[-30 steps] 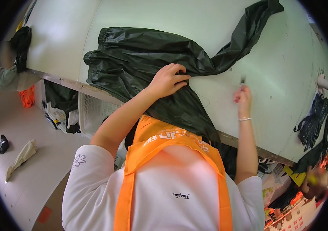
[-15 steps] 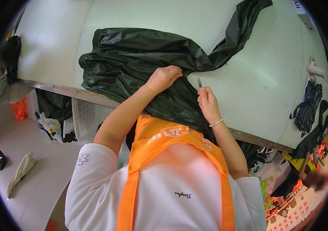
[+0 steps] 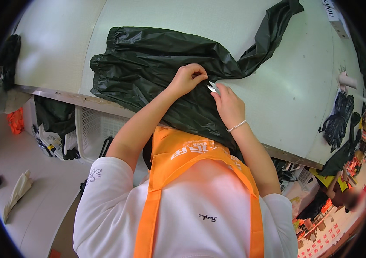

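Observation:
A shiny dark green garment (image 3: 148, 64) lies across the table, with gathered elastic ends at the left and a long narrow part reaching to the far right. Its near side hangs over the table edge against my apron. My left hand (image 3: 188, 80) is closed in a pinch at the garment's edge, near the middle; any thread between the fingertips is too small to see. In my right hand (image 3: 231, 105) is a pair of small metal thread snips (image 3: 212, 87). Their two blades are apart and point at my left fingertips, close by.
The pale table (image 3: 286, 99) spreads beyond the garment. A tied black bundle (image 3: 339, 120) and a white spool (image 3: 347, 81) lie at the right, a box (image 3: 336, 19) at the far right. Under the table's left side stands a white basket (image 3: 86, 129). Another person (image 3: 344, 195) is at lower right.
My right hand has moved left and slightly away from me, bringing the snips up to my left fingertips. My left hand has shifted a little to the right and farther away.

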### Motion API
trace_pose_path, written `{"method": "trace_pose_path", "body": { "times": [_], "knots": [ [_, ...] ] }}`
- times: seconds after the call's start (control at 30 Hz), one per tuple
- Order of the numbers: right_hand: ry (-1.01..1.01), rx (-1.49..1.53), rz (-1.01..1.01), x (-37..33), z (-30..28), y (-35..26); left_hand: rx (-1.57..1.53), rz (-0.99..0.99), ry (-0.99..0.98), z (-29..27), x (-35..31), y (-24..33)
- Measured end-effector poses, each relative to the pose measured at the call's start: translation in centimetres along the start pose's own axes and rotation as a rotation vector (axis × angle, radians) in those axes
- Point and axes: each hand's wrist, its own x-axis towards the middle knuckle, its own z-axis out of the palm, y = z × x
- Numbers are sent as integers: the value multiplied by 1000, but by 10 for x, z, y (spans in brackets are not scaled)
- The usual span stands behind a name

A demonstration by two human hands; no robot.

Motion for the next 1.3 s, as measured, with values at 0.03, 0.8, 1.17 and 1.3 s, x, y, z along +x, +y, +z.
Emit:
{"method": "trace_pose_path", "body": {
  "times": [0.03, 0.8, 1.17, 1.3],
  "knots": [
    [-7, -37, -12, 4, 3, 0, -12, 5, 4, 1, 0, 0],
    [-200, 253, 76, 44, -60, -6, 231, -602, 901, -106, -305, -29],
    [-225, 651, -153, 193, 85, -200, 774, 1, 1079, -198, -151, 21],
    [-406, 558, -87, 228, 123, -215, 902, 209, 880, -219, -72, 32]
  ]
}}
